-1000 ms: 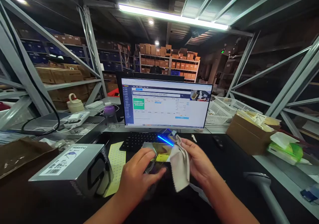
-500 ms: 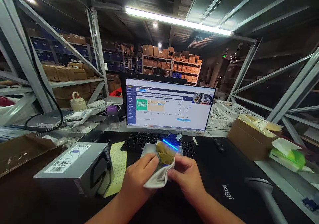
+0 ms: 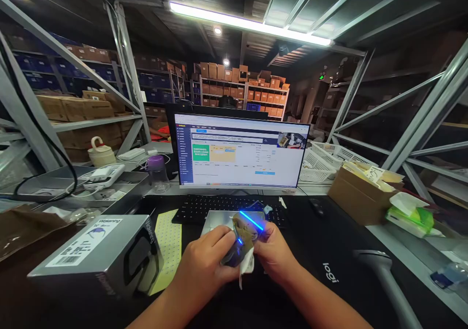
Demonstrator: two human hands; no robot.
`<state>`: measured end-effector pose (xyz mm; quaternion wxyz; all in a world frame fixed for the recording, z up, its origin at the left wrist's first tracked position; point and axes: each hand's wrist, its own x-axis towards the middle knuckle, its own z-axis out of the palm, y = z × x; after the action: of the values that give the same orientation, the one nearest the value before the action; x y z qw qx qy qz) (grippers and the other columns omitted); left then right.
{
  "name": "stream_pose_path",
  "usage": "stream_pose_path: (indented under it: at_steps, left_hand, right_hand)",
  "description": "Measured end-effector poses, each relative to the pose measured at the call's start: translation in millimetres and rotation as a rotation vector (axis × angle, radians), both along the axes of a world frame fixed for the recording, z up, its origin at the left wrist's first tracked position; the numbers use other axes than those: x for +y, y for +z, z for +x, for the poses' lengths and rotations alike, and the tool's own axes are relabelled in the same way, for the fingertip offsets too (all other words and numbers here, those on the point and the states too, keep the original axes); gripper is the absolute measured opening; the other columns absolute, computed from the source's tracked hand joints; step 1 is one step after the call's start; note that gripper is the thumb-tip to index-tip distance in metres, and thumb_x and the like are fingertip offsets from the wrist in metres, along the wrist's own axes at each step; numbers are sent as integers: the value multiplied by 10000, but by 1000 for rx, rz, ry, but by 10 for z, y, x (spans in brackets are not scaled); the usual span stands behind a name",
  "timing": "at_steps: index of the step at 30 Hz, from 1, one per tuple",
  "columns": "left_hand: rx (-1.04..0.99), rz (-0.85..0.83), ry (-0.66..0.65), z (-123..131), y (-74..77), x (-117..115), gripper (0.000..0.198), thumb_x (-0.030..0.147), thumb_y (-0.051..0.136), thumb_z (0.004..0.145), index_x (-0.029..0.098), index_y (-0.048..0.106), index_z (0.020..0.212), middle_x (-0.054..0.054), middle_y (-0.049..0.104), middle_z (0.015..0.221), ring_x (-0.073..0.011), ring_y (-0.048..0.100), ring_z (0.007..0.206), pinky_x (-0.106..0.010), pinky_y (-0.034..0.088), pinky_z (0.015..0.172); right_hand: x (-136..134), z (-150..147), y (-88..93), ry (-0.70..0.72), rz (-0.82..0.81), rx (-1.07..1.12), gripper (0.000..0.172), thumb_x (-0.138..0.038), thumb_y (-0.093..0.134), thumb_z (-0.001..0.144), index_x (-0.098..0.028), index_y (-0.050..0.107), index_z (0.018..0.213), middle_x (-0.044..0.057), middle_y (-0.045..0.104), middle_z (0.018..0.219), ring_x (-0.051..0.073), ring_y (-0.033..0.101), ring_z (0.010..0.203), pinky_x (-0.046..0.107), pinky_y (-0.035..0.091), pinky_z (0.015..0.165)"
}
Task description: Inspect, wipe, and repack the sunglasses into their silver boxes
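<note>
Low over the desk, between both hands, is a piece of eyewear with a tinted, shiny lens point(image 3: 252, 225). A bright blue streak reflects along its upper edge, and its exact shape is partly hidden by fingers. My left hand point(image 3: 210, 256) is closed around the darker left part of the eyewear. My right hand point(image 3: 276, 251) pinches a pale cloth point(image 3: 247, 263) against the right end of the lens; the cloth bunches behind it, looking brownish through the tint, and a corner hangs below. Just beyond the hands lies a silvery flat case or box point(image 3: 217, 219), partly covered.
A grey printed box point(image 3: 98, 251) stands at left beside a yellow dotted sheet point(image 3: 166, 251). Behind the hands are a keyboard point(image 3: 204, 203) and a lit monitor point(image 3: 237, 158). To the right lie a mouse point(image 3: 316, 207), a barcode scanner point(image 3: 383, 275) and a cardboard box point(image 3: 360, 197).
The eyewear has turned in my hands, showing its dark left part. The cloth has bunched up, leaving a smaller corner hanging. The whole view has shifted slightly.
</note>
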<state>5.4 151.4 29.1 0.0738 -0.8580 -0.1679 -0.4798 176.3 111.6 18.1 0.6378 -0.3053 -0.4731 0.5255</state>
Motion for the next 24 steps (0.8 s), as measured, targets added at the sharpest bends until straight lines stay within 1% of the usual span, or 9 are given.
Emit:
stream_pose_path:
  at_steps: [3, 6, 8, 10, 13, 15, 18, 20, 24]
  left_hand:
    - [33, -48, -39, -9, 17, -7, 86, 276, 551, 926, 190, 560, 920, -40, 671, 828, -166, 656, 626, -249, 527, 546]
    - [44, -49, -53, -5, 14, -16, 61, 195, 548, 863, 194, 555, 924, -32, 664, 824, -164, 646, 616, -250, 516, 526]
    - [43, -44, -56, 8, 0, -27, 50, 192, 558, 858, 199, 549, 907, -27, 665, 825, -162, 650, 623, -247, 519, 524]
    - [33, -19, -47, 23, -25, -45, 56, 215, 578, 867, 200, 552, 915, -28, 675, 847, -159, 657, 631, -245, 524, 523]
    - [33, 0, -38, 47, -66, -83, 84, 234, 592, 874, 201, 560, 944, -29, 686, 875, -155, 665, 647, -242, 532, 538]
    - [36, -1, -37, 59, -81, -105, 77, 234, 586, 882, 200, 563, 948, -31, 690, 883, -155, 671, 665, -241, 541, 561]
    - [39, 21, -16, 65, -76, -124, 59, 239, 579, 894, 197, 567, 934, -39, 700, 891, -161, 679, 671, -250, 550, 567]
    - [25, 55, 0, 56, -60, -130, 58, 244, 569, 902, 192, 564, 928, -52, 706, 889, -173, 689, 672, -259, 555, 557]
    - [-36, 80, -52, 26, -26, -151, 99, 256, 565, 923, 171, 554, 973, -88, 715, 866, -180, 709, 682, -243, 562, 552]
  right_hand:
    - [-41, 9, 51, -53, 64, -92, 452, -507, 884, 672, -226, 766, 1006, 53, 766, 925, 245, 707, 921, 368, 537, 892]
    - [-71, 5, 67, -63, 44, -74, 477, -471, 890, 681, -230, 746, 1067, 56, 769, 999, 229, 710, 933, 344, 536, 893]
    - [-71, -10, 62, -69, -19, 11, 445, -393, 912, 659, -228, 737, 1033, 39, 767, 990, 203, 708, 878, 314, 549, 843]
    - [-54, -21, 65, -78, -80, 132, 368, -353, 906, 660, -220, 721, 950, 14, 755, 906, 178, 691, 795, 289, 558, 776]
    - [-4, -1, 105, -68, -92, 240, 295, -469, 799, 767, -209, 685, 848, 16, 710, 789, 184, 660, 725, 300, 567, 708]
    - [26, 36, 140, -39, -88, 221, 341, -550, 694, 838, -210, 675, 844, 33, 696, 771, 207, 657, 733, 326, 576, 691]
    - [32, 73, 160, -28, -81, 173, 355, -584, 629, 874, -231, 664, 858, 22, 688, 783, 207, 649, 737, 339, 577, 700]
    - [-4, 61, 145, -25, -56, 135, 324, -556, 715, 822, -238, 663, 845, 3, 684, 784, 192, 641, 719, 333, 568, 718]
    - [-123, -12, 125, -42, 49, -21, 362, -339, 945, 595, -224, 665, 796, -17, 685, 762, 170, 628, 695, 298, 533, 731]
